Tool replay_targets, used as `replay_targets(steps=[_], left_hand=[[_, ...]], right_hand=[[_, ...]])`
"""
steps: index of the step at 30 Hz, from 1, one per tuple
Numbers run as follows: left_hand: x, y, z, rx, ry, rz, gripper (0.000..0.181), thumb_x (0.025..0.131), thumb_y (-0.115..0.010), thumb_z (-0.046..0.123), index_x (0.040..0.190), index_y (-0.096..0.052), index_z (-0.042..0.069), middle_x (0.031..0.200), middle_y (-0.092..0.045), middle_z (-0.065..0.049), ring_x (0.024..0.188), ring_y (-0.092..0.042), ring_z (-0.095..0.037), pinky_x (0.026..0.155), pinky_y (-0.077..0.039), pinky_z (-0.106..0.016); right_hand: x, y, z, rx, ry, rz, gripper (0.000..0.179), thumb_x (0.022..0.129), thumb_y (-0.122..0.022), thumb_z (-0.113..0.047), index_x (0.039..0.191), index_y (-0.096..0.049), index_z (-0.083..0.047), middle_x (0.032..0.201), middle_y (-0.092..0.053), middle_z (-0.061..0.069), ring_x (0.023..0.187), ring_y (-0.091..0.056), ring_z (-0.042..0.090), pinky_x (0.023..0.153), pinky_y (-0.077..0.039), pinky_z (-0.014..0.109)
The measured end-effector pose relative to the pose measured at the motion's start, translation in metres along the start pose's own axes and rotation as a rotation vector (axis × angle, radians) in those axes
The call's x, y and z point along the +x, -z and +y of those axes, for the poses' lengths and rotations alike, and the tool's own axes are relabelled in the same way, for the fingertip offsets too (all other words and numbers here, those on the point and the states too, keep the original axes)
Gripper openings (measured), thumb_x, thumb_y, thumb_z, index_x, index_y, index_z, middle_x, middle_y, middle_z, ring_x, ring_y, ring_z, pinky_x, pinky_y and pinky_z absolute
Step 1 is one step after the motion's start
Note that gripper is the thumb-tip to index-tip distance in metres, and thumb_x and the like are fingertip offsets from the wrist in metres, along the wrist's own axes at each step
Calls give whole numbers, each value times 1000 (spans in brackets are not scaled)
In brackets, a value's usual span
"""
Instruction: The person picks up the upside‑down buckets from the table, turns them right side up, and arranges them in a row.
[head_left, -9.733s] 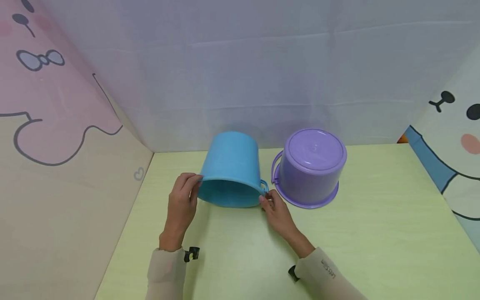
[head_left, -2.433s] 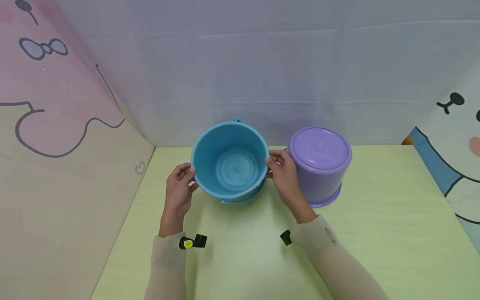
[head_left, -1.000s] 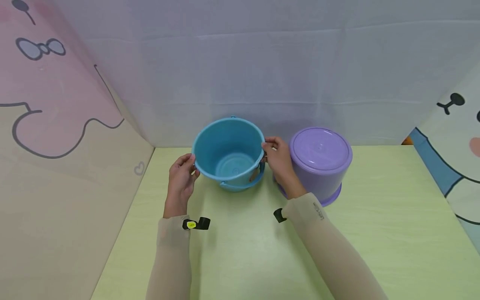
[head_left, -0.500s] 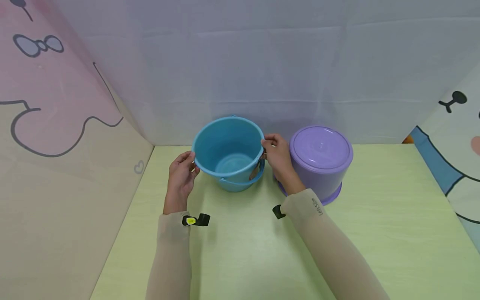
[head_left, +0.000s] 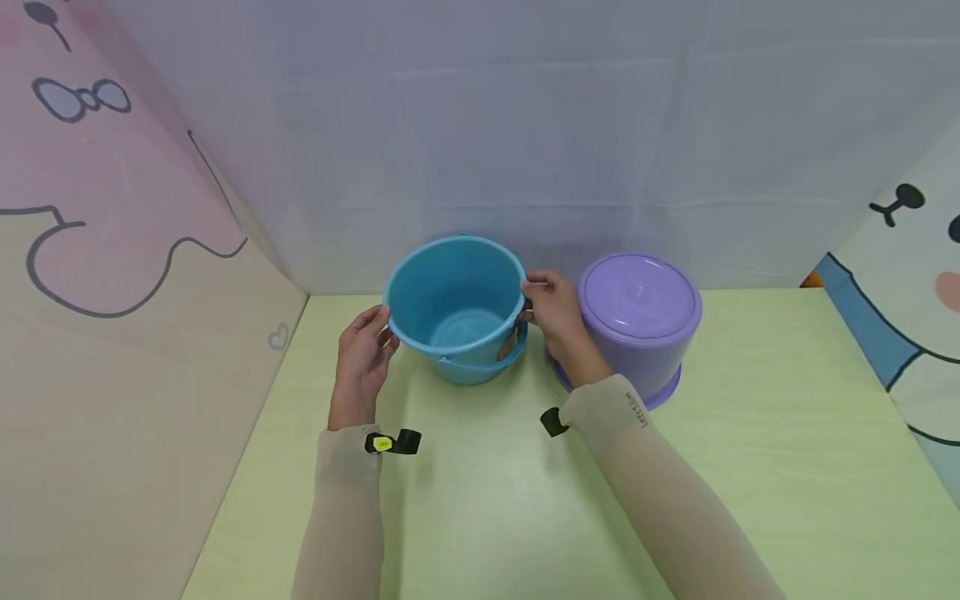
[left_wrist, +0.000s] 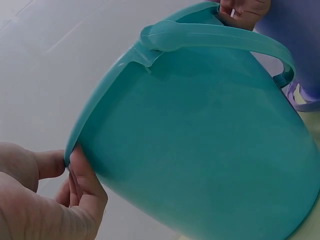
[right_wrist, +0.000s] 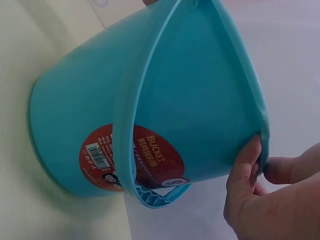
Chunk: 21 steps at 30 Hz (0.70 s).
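A blue bucket (head_left: 468, 346) stands upright on the table, its mouth facing up and its inside bare. Its handle (right_wrist: 131, 115) hangs down on the near side, across a red round label (right_wrist: 155, 157). At the left of the rim, my left hand (head_left: 363, 354) pinches the edge between thumb and fingers. On the opposite side my right hand (head_left: 557, 312) pinches the rim in the same way, as the right wrist view shows. Just beyond my right hand sits a purple bucket (head_left: 637, 300), upside down, partly covered by my right forearm.
The pale yellow-green table (head_left: 772, 400) runs up to a whitish cloth wall (head_left: 555, 125) close behind both buckets. A pink and cream cartoon panel (head_left: 135, 275) borders the left side. Another cartoon panel (head_left: 900, 317) stands at the right.
The blue bucket lay tipped with its mouth toward me; it has been turned upright and lowered to the table. Over the last half second almost nothing moved. The purple bucket stays put.
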<state>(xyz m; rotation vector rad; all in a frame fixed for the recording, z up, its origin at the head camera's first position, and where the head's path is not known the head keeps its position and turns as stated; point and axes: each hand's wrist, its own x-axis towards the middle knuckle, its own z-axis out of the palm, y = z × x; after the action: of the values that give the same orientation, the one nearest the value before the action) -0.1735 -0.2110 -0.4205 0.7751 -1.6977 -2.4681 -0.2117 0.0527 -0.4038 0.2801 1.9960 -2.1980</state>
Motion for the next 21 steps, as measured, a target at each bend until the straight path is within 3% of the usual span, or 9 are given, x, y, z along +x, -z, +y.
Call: replay_targets(steps=[6, 11, 15, 21], left_hand=[[2, 2, -5, -11, 20, -15, 34, 111, -57, 21, 141, -56, 6, 125, -57, -4, 113, -59, -18, 84, -56, -18], [0, 2, -6, -5, 15, -17, 40, 112, -55, 23, 148, -52, 6, 132, -57, -5, 123, -59, -22, 90, -58, -21], [-6, 4, -8, 39, -23, -13, 40, 113, -53, 25, 148, -54, 7, 130, -59, -5, 117, -62, -21, 92, -57, -23], [-17, 10, -16, 96, -65, -15, 34, 112, -54, 28, 141, -57, 9, 122, -63, -3, 99, -67, -13, 86, -57, -22]], right_hand=[[-1, 4, -1, -4, -51, -39, 40, 112, -52, -12, 149, -49, 2, 132, -58, 25, 91, -61, 16, 85, -57, 26], [-9, 9, 0, 6, -28, -83, 41, 112, -49, -9, 151, -47, 3, 130, -60, 27, 100, -64, 22, 94, -57, 32], [-16, 11, 1, 0, 14, -110, 43, 111, -48, -5, 152, -45, 5, 131, -59, 29, 102, -64, 22, 102, -57, 37], [-29, 18, 4, -14, 32, -150, 44, 111, -46, -5, 154, -41, 5, 126, -59, 22, 109, -64, 24, 107, -55, 41]])
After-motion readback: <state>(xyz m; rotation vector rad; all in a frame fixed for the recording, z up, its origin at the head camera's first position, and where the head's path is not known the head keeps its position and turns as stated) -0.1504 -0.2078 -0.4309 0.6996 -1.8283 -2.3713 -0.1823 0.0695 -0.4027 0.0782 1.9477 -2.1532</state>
